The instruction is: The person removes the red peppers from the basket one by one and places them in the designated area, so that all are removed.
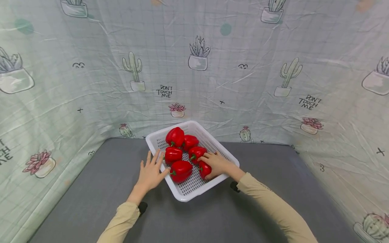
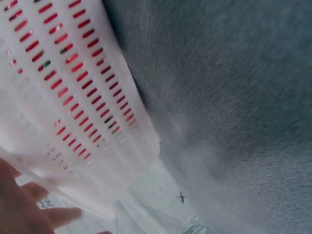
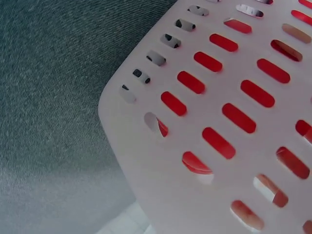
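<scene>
A white slotted plastic basket (image 1: 209, 140) holds several red bell peppers (image 1: 175, 136) with green stems. My left hand (image 1: 149, 173) is at the basket's left rim, its fingers straight and spread, the fingertips overlapping the rim. In the left wrist view its fingers (image 2: 61, 217) show just beyond the basket's edge. Over the right rim, my right hand (image 1: 219, 164) reaches in and grips a red bell pepper (image 1: 204, 169), thumb on the near side and fingers on the far side. The right wrist view shows the basket's slotted wall (image 3: 195, 117) with red behind it.
A dark grey tabletop (image 1: 182, 222) lies under the basket. Behind it and at both sides hang pale cloth walls (image 1: 225, 81) printed with potted cacti. The back wall stands close behind the basket's far corner.
</scene>
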`<state>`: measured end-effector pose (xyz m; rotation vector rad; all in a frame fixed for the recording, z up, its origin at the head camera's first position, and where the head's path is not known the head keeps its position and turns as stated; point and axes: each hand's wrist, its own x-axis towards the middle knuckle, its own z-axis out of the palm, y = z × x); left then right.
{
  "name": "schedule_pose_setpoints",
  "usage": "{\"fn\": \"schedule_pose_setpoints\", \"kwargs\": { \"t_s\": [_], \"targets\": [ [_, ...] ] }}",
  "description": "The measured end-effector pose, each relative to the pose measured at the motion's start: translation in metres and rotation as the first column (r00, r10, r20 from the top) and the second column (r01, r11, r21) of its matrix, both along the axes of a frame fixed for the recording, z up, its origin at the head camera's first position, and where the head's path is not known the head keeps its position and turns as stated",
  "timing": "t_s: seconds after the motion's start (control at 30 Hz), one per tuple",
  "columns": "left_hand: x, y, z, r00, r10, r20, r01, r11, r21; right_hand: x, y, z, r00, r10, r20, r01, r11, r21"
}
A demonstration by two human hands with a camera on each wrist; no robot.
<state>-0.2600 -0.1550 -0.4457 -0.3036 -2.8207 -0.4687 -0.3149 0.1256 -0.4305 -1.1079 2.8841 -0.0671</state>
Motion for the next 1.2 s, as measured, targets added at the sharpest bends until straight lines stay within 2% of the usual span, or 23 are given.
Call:
{"fn": "schedule_pose_setpoints", "kwargs": {
  "t_s": [0.17, 0.33, 0.5, 0.67, 0.8, 0.93, 1.13, 1.2],
  "targets": [
    [-0.013, -0.005, 0.005, 0.997, 0.046, 0.068, -0.045, 0.999, -0.019, -0.001, 0.000, 0.001, 0.999, -0.041, -0.008, 0.041, 0.998, -0.045],
    [-0.028, -0.014, 0.008, 0.987, 0.077, 0.144, -0.077, 0.997, 0.001, 0.002, 0.001, 0.004, 0.995, -0.056, -0.077, 0.049, 0.995, -0.081],
    [-0.045, -0.023, 0.012, 0.969, 0.093, 0.231, -0.104, 0.994, 0.035, 0.010, 0.003, 0.009, 0.985, -0.079, -0.156, 0.059, 0.990, -0.130],
    [-0.061, -0.028, 0.017, 0.954, 0.132, 0.269, -0.144, 0.989, 0.023, 0.019, 0.004, 0.014, 0.971, -0.121, -0.205, 0.085, 0.981, -0.176],
    [-0.074, -0.028, 0.021, 0.935, 0.172, 0.309, -0.189, 0.982, 0.026, 0.027, 0.005, 0.018, 0.967, -0.128, -0.221, 0.076, 0.970, -0.231],
    [-0.082, -0.022, 0.021, 0.917, 0.199, 0.345, -0.224, 0.974, 0.034, 0.031, 0.008, 0.016, 0.957, -0.132, -0.259, 0.058, 0.960, -0.275],
    [-0.084, -0.019, 0.018, 0.928, 0.187, 0.322, -0.223, 0.972, 0.078, 0.035, 0.017, 0.016, 0.917, -0.148, -0.370, 0.030, 0.952, -0.306],
    [-0.084, -0.018, 0.018, 0.931, 0.183, 0.316, -0.217, 0.973, 0.078, 0.037, 0.019, 0.018, 0.916, -0.163, -0.366, 0.039, 0.945, -0.325]
  ]
}}
